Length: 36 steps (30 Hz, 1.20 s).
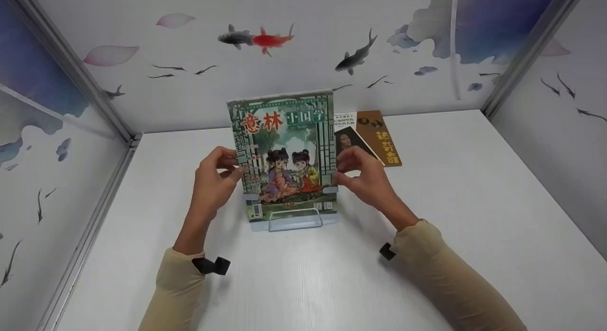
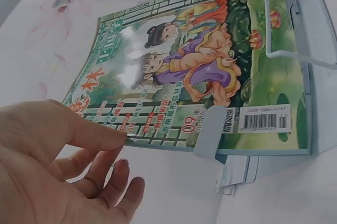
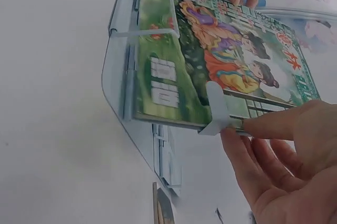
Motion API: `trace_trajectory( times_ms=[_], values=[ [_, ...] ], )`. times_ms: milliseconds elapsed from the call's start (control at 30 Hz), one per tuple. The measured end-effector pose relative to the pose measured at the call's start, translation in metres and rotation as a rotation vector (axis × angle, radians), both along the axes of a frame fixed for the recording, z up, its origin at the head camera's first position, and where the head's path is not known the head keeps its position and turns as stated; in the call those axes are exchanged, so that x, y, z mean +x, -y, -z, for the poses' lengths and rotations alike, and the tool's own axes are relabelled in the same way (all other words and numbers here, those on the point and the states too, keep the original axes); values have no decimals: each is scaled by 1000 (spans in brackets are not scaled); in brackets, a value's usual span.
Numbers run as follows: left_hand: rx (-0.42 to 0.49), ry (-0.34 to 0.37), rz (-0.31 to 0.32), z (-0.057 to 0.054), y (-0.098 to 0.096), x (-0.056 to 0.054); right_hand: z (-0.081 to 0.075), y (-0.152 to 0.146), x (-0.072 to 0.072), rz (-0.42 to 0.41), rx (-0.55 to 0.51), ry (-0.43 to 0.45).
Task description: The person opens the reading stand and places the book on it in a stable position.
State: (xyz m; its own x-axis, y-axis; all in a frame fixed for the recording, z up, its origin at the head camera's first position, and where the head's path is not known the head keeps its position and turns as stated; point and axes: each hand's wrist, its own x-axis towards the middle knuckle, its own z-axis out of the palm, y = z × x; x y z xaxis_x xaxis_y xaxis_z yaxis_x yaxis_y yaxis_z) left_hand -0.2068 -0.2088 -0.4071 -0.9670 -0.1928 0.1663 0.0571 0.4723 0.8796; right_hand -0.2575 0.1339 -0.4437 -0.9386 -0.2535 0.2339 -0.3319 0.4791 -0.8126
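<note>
A green magazine (image 1: 296, 136) with two cartoon figures on its cover stands tilted back on a pale blue book stand (image 1: 258, 225). The stand's wire lip (image 1: 296, 228) crosses the lower front of the cover. At the magazine's left edge, my left hand (image 1: 213, 181) pinches it, thumb at the edge and other fingers behind. My right hand (image 1: 367, 177) pinches the opposite edge, its fingertips right at a pale clip (image 3: 217, 108). A matching clip (image 2: 209, 132) overlaps the cover's lower corner in the left wrist view. The stand's back is mostly hidden by the magazine.
Behind the right hand lie a brown book (image 1: 377, 136) and a black-and-white book (image 1: 348, 139), partly covered by the magazine and hand. The white table (image 1: 303, 283) is bounded by a back wall (image 1: 303, 70) and side panels printed with fish.
</note>
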Motion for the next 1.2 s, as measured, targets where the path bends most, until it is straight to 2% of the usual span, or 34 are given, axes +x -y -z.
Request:
trace_trajectory(
  times_ms=[233, 400, 533, 767, 967, 1200],
  values=[
    [-14, 48, 33, 7, 1, 2, 2, -6, -2, -57, 41, 133],
    [-30, 107, 84, 12, 4, 1, 2, -8, -3, -55, 75, 117],
    [-24, 112, 97, 13, 6, -1, 2, -9, -2, -27, 98, 102],
    [-23, 146, 90, 7, 9, -1, 6, -2, 0, 1, 73, 76],
    [-33, 157, 51, 2, 21, 3, 11, 14, 5, -21, 45, 49],
    [-16, 146, -3, 5, 32, 10, 13, 30, 6, -33, 25, 27]
  ],
)
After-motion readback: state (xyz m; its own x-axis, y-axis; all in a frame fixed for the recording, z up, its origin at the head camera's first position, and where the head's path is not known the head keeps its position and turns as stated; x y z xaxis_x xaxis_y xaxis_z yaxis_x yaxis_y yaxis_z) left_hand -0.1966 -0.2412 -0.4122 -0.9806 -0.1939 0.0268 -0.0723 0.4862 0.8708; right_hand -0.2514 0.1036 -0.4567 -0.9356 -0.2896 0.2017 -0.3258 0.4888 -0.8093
